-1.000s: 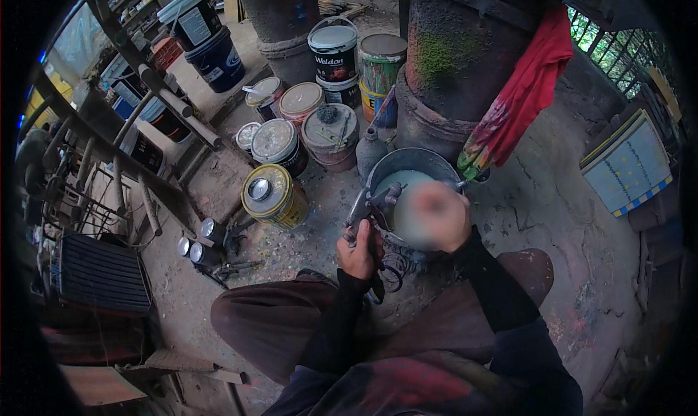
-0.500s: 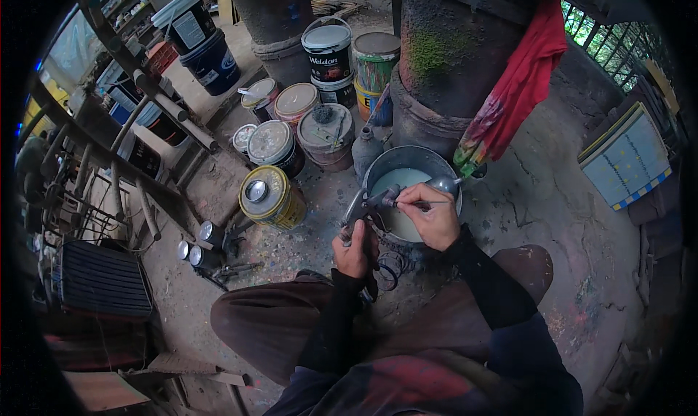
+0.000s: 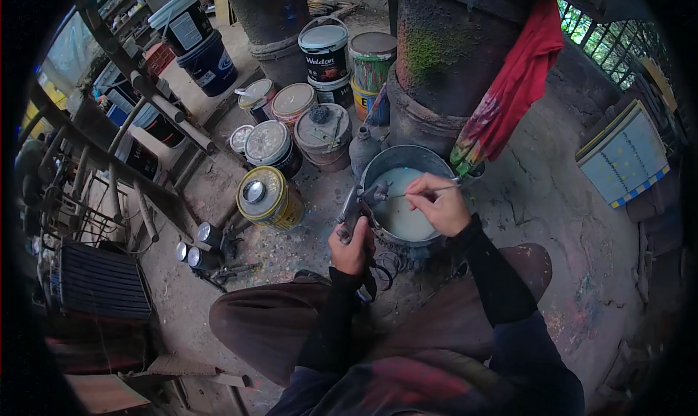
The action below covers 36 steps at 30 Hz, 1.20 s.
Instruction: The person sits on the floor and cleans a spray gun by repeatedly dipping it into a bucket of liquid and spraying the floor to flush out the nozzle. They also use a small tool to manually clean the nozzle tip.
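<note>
In my left hand point(image 3: 350, 247) is a metal paint spray gun point(image 3: 350, 211), its fingers wrapped round the handle. The gun's head points over the near left rim of a grey metal bucket point(image 3: 440, 162), which holds milky liquid. My right hand point(image 3: 440, 204) is closed in a pinch above the bucket. Between its fingertips is a thin rod point(image 3: 443, 188); its tip reaches toward the gun's nozzle, and whether it touches cannot be made out. A dark hose point(image 3: 383, 276) hangs below the gun, partly hidden by my left hand.
A yellow paint tin point(image 3: 270, 205) stands left of the bucket, with several lidded pots behind. A grey bottle point(image 3: 363, 151) is beside the bucket. Small cups point(image 3: 211, 236) lie further left. A red cloth point(image 3: 516, 82) hangs from a large dark drum point(image 3: 443, 67).
My right hand has drawn slightly right, away from the gun's head, with the rod now showing between them. The gun has shifted slightly left in my left hand.
</note>
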Each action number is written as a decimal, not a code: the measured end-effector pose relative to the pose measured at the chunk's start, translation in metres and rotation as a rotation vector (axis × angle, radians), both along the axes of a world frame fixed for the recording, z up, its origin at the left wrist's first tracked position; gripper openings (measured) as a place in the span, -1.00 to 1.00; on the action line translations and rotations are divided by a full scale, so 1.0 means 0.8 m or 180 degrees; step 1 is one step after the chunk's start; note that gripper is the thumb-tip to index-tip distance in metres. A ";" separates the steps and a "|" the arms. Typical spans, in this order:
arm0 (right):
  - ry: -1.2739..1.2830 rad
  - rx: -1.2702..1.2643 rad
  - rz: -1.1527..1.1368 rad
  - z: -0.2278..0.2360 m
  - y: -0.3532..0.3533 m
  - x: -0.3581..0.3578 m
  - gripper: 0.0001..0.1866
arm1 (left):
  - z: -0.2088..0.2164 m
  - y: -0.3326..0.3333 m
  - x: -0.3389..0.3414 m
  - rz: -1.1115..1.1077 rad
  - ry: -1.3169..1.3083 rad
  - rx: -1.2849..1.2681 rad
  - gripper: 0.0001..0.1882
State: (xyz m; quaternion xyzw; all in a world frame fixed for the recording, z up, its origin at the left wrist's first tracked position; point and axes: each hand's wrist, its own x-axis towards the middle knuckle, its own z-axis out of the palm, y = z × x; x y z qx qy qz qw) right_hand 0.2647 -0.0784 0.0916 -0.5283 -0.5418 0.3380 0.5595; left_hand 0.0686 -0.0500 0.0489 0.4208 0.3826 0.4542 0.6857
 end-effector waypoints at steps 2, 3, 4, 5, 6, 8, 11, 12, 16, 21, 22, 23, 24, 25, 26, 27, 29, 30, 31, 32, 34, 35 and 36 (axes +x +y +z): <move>0.0352 -0.0041 -0.0290 -0.006 0.001 0.014 -0.95 | 0.002 0.000 0.000 -0.0115 0.0313 0.0270 -0.88; -0.0127 -0.0063 -0.0359 -0.011 0.005 0.023 -0.91 | 0.004 0.000 0.003 -0.0191 0.0456 0.0407 -0.87; -0.0605 -0.0090 -0.0428 -0.017 0.011 0.034 -0.87 | 0.001 0.004 0.000 -0.0420 0.0641 0.0403 -0.85; -0.1080 -0.0123 -0.0487 -0.018 0.015 0.040 -0.83 | -0.004 0.003 0.001 -0.0402 0.0849 0.0698 -0.85; -0.0802 -0.0896 -0.0306 -0.008 0.017 0.037 -0.75 | -0.009 0.000 0.004 -0.0384 0.1055 0.0996 -0.84; -0.0167 -0.0869 -0.0131 -0.035 0.033 0.035 -0.75 | -0.040 0.004 0.001 -0.0484 0.1874 0.1652 -0.77; -0.0194 -0.1011 0.0195 -0.061 0.048 0.033 -0.71 | -0.026 -0.003 0.016 -0.0298 0.2844 0.2924 -0.75; -0.0363 -0.0992 0.0301 -0.073 0.055 0.032 -0.69 | -0.026 -0.007 0.019 -0.0418 0.2908 0.2962 -0.66; -0.1104 -0.1087 0.0395 -0.115 0.069 0.029 -0.64 | -0.059 0.000 0.017 -0.1217 0.2603 0.2936 -0.51; -0.2461 -0.0297 0.0034 -0.120 0.067 0.017 -0.73 | -0.054 0.000 0.026 -0.1360 0.2947 0.2859 -0.58; -0.2280 -0.0249 0.0010 -0.123 0.066 0.018 -0.74 | -0.057 0.002 0.027 -0.1371 0.2963 0.2917 -0.59; -0.2101 -0.0199 -0.0009 -0.110 0.063 0.016 -0.75 | -0.056 0.002 0.025 -0.1360 0.2940 0.2827 -0.60; -0.1920 -0.0148 -0.0028 -0.103 0.062 0.014 -0.76 | -0.056 0.001 0.021 -0.1349 0.2919 0.2737 -0.60; -0.1909 -0.0238 0.0011 -0.103 0.063 0.014 -0.76 | -0.055 0.001 0.020 -0.1338 0.2899 0.2647 -0.61; -0.1900 -0.0333 0.0042 -0.103 0.063 0.015 -0.76 | -0.055 0.001 0.021 -0.1290 0.2950 0.2652 -0.61; -0.1889 -0.0428 0.0075 -0.103 0.063 0.016 -0.76 | -0.056 0.001 0.021 -0.1242 0.3002 0.2657 -0.61; -0.2076 -0.0394 0.0123 -0.115 0.064 0.017 -0.73 | -0.054 0.004 0.024 -0.1224 0.3073 0.2844 -0.61; -0.2172 -0.0375 0.0150 -0.122 0.066 0.018 -0.71 | -0.053 0.008 0.026 -0.1255 0.3090 0.3028 -0.62; -0.2230 -0.0305 0.0137 -0.129 0.065 0.019 -0.71 | -0.052 0.010 0.028 -0.1285 0.3105 0.3211 -0.62; -0.2290 -0.0224 0.0130 -0.130 0.063 0.018 -0.71 | -0.052 0.011 0.026 -0.1343 0.3211 0.3174 -0.62; -0.2282 -0.0224 0.0151 -0.132 0.062 0.017 -0.71 | -0.057 0.013 0.024 -0.1461 0.3424 0.3096 -0.63; -0.2213 -0.0313 0.0179 -0.124 0.059 0.015 -0.71 | -0.060 0.015 0.022 -0.1469 0.3452 0.3085 -0.63; -0.2143 -0.0402 0.0208 -0.120 0.057 0.013 -0.71 | -0.063 0.016 0.020 -0.1476 0.3482 0.3073 -0.63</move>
